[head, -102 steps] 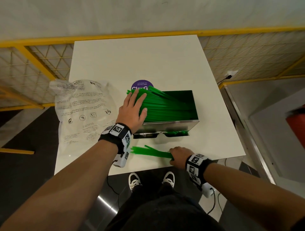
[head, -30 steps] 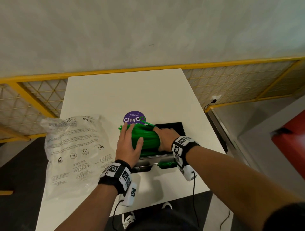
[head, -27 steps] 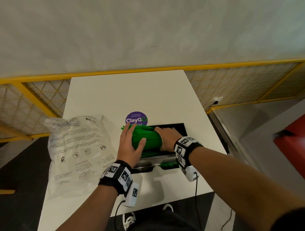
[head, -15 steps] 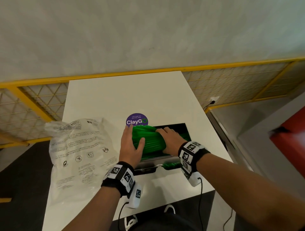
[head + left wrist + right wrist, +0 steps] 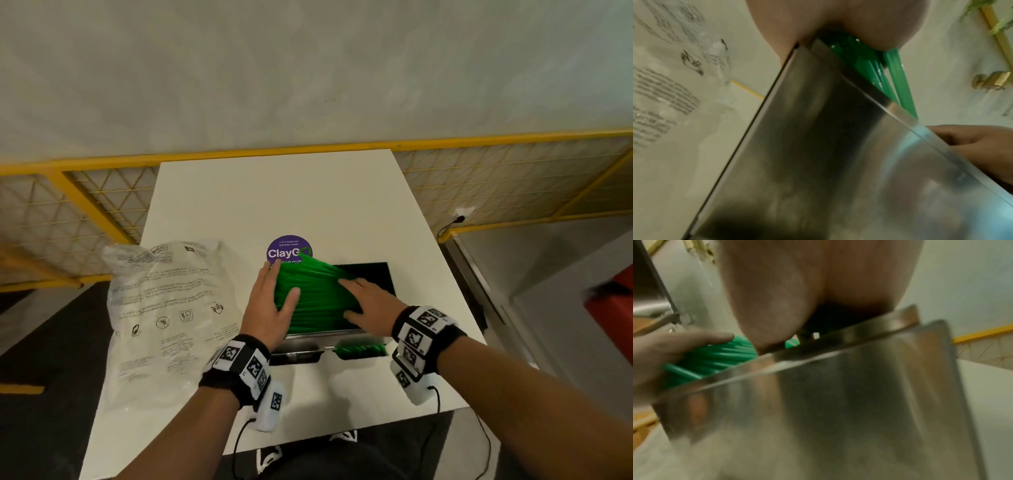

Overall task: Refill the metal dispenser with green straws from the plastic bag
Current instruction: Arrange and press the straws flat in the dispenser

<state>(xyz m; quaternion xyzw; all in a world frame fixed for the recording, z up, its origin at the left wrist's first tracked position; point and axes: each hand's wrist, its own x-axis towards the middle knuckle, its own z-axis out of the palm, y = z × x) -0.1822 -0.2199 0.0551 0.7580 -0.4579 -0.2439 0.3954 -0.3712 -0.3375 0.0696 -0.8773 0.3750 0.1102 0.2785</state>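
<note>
The metal dispenser (image 5: pixel 383 274) stands open-topped on the white table (image 5: pixel 281 198). A heap of green straws (image 5: pixel 315 298) lies across its left half, their ends sticking out over the left rim. My left hand (image 5: pixel 274 291) lies against those ends with straight fingers, thumb on top of the heap. My right hand (image 5: pixel 356 301) rests flat on the heap. More straws show in the front tray (image 5: pixel 359 350). The clear printed plastic bag (image 5: pixel 164 308) lies flattened to the left. The wrist views show the dispenser wall (image 5: pixel 818 146), the straws (image 5: pixel 715 360) and both palms.
A round purple sticker (image 5: pixel 289 251) sits on the table just behind the dispenser. Yellow mesh railing (image 5: pixel 85 212) runs behind and beside the table. The near table edge (image 5: pixel 308 442) is close to my body. A red object (image 5: pixel 609 308) is at the right.
Earlier my right hand held loose straws on the table in front of the dispenser; it now lies on the heap. Over the last half second both hands stayed on the straws.
</note>
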